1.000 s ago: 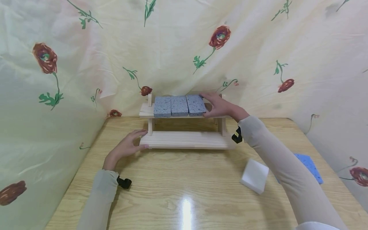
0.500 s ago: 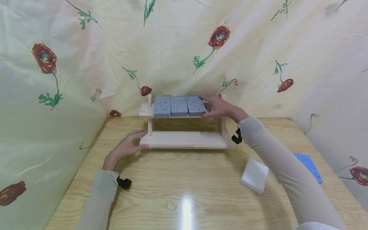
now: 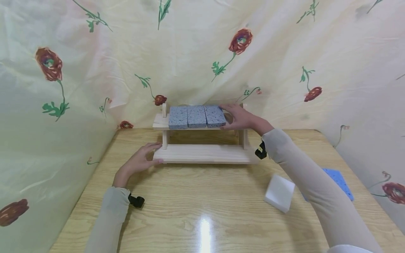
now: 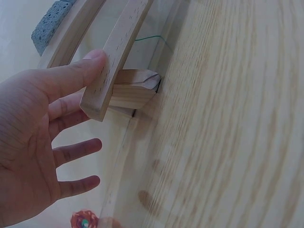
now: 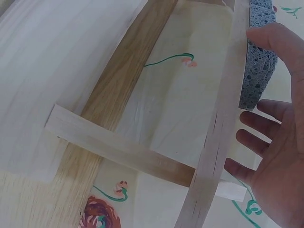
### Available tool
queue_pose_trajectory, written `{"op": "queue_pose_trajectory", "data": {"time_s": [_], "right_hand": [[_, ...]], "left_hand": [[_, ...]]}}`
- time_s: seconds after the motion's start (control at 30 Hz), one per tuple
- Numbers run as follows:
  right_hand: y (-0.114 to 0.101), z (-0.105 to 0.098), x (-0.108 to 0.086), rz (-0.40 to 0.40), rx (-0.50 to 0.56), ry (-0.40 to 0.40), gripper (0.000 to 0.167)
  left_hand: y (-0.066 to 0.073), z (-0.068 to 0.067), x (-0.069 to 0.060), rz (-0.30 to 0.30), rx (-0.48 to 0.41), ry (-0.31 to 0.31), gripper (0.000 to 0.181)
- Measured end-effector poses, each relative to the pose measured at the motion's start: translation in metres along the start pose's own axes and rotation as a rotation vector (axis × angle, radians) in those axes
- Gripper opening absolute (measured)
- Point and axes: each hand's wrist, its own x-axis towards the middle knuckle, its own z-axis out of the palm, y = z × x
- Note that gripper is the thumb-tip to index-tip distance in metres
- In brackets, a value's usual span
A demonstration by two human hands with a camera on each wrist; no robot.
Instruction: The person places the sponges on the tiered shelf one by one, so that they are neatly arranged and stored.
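A two-tier wooden shelf (image 3: 202,154) stands at the back of the table. Three grey-blue speckled sponges lie side by side on its upper tier: the left sponge (image 3: 178,116), the middle sponge (image 3: 197,116) and the right sponge (image 3: 215,116). My right hand (image 3: 242,117) holds the right sponge at its right end, thumb at the front edge and fingers toward the back. At the lower tier's left end, my left hand (image 3: 139,160) grips the board; in the left wrist view its thumb presses the front edge, with two fingers behind and the others spread.
A white sponge (image 3: 280,193) lies on the table at the right. Beyond it a bright blue sponge (image 3: 340,181) is partly hidden by the right sleeve. Flowered cloth (image 3: 190,52) hangs close behind the shelf and along both sides.
My right thumb has shifted slightly left along the right sponge's front edge, and that sponge sits marginally straighter. The left hand keeps its place on the shelf.
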Motion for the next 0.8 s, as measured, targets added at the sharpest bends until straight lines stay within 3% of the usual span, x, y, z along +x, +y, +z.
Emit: {"op": "queue_pose_trajectory", "data": {"time_s": [0.37, 0.8], "right_hand": [[0.000, -0.001, -0.012, -0.004, -0.019, 0.011, 0.101], [0.000, 0.000, -0.038, -0.102, -0.128, 0.056, 0.095]], "left_hand": [[-0.001, 0.003, 0.000, 0.002, -0.006, -0.004, 0.070], [0.002, 0.001, -0.002, -0.008, 0.010, -0.003, 0.071]]}}
